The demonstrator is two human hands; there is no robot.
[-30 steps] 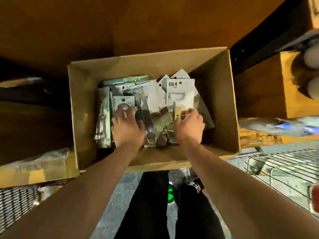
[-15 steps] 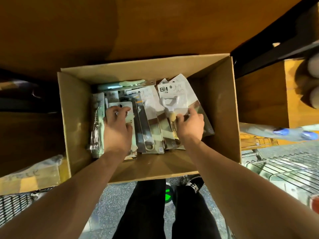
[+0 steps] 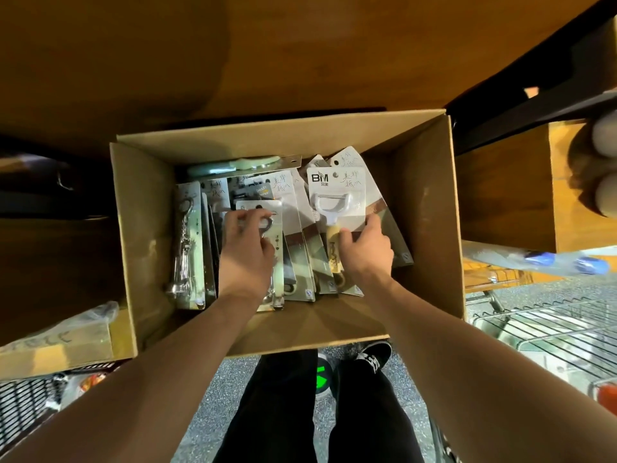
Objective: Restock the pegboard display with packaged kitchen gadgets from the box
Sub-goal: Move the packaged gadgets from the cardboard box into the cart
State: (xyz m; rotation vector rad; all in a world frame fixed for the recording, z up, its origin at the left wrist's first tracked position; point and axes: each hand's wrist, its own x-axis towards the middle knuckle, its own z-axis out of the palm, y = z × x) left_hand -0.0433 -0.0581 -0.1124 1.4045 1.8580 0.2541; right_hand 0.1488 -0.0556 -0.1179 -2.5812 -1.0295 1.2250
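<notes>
Two hands are down in the cardboard box [image 3: 427, 202] of kitchen packs.
The left hand [image 3: 248, 252] has its fingers curled over the top of an opener pack [image 3: 267, 208], with the thumb on the front. The right hand [image 3: 365, 248] pinches the white peeler pack [image 3: 337, 192] at its lower edge, thumb on the tan handle. Both packs are inside the box, lying on a row of more packs. A shiny corkscrew pack [image 3: 187, 242] lies by the left wall. A wire cart [image 3: 551, 332] stands just right of the box.

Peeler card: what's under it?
Fanned carded packs lie under the peeler card the right hand pinches; their gadgets are mostly covered. Box floor there is hidden. Left hand grips an opener card.
</notes>
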